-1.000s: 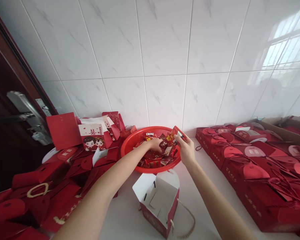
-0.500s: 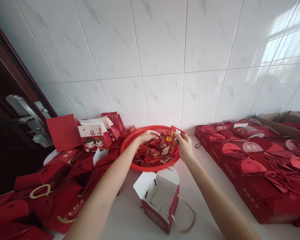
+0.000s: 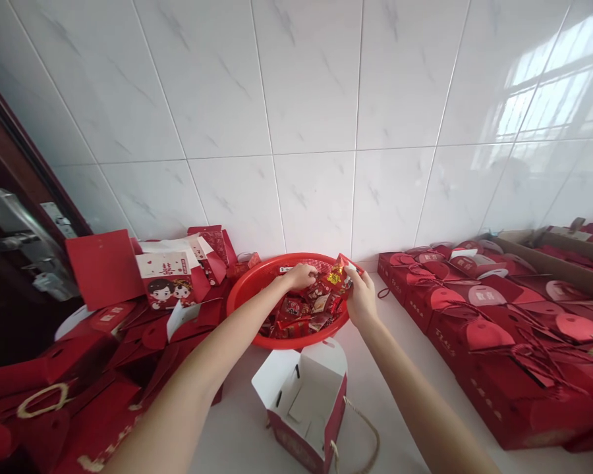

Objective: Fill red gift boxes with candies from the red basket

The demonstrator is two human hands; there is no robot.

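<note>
The left hand (image 3: 302, 276) curls back into the basket (image 3: 286, 343) — hold unclear — the right hand (image 3: 362, 293) pinching a red packet (image 3: 337, 275); picking continues.

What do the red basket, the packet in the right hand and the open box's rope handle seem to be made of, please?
Red basket: probably plastic, slightly glossy, with smooth rim and perforated wall. Packet: likely thin plastic film, shiny, perhaps foil-lined, as it glints. Rope handle: matte, pale twisted cord; exact fibre unclear.
</note>
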